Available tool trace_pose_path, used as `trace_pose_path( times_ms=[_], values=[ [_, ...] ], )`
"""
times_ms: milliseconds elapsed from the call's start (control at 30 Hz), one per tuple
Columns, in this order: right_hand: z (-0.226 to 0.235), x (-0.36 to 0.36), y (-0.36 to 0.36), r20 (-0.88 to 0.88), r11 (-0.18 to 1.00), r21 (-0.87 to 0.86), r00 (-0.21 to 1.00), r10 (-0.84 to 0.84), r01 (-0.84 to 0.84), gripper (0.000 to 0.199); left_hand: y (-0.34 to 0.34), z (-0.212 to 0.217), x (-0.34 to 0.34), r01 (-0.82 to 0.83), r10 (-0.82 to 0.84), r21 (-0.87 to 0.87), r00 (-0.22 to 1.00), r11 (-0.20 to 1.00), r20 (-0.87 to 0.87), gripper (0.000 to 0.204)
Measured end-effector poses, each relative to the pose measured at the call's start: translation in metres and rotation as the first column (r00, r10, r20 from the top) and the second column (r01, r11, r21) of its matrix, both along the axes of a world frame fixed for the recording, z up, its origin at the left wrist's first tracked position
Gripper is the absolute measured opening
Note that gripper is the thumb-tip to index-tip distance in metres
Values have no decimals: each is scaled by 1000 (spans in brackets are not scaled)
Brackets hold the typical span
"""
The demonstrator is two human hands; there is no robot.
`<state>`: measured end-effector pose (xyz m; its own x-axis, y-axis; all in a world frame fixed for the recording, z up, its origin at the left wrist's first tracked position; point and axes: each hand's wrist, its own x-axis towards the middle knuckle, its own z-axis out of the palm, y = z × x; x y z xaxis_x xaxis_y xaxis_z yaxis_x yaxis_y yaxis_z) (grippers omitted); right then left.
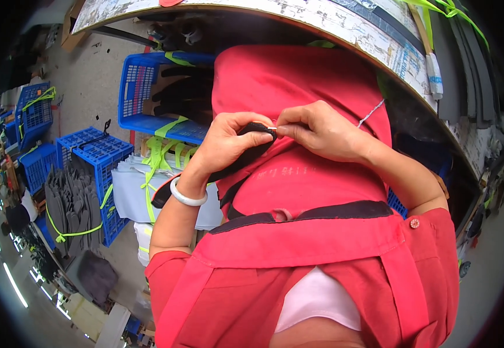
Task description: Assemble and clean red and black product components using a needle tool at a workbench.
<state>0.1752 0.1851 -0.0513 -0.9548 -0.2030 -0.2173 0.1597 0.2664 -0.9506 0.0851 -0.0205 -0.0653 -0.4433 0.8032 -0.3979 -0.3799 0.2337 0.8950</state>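
My left hand (226, 142), with a white bangle (188, 194) at its wrist, is closed on a long black padded piece (255, 152). One end of that piece shows between thumb and forefinger; the rest runs back under the wrist toward the lower left. My right hand (324, 130) is closed in a pinch right beside that end, its fingertips almost meeting the left thumb. Between the fingertips shows something small, thin and pale, too small to name. Both hands are above my lap, over a red apron (298, 75) with dark trim.
A worktable (345, 29) with a worn, papered top spans the far side. To the left stand a blue crate (173, 124) of black pieces, bundled pale sheets (133, 194) with yellow-green straps, another blue crate (113, 200), and a tied grey bundle (72, 206). Grey strips (472, 75) lie at the upper right.
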Motion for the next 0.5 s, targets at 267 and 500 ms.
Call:
trace_pose_path(
  times_ms=[267,500],
  values=[
    [14,-15,8,516,870,-454,853,80,194,23,-2,1,-5,-138,109,153,977,979,182,12],
    [28,-11,7,257,988,-127,965,-58,93,21,-10,-2,-13,-161,123,164,967,973,224,21]
  ],
)
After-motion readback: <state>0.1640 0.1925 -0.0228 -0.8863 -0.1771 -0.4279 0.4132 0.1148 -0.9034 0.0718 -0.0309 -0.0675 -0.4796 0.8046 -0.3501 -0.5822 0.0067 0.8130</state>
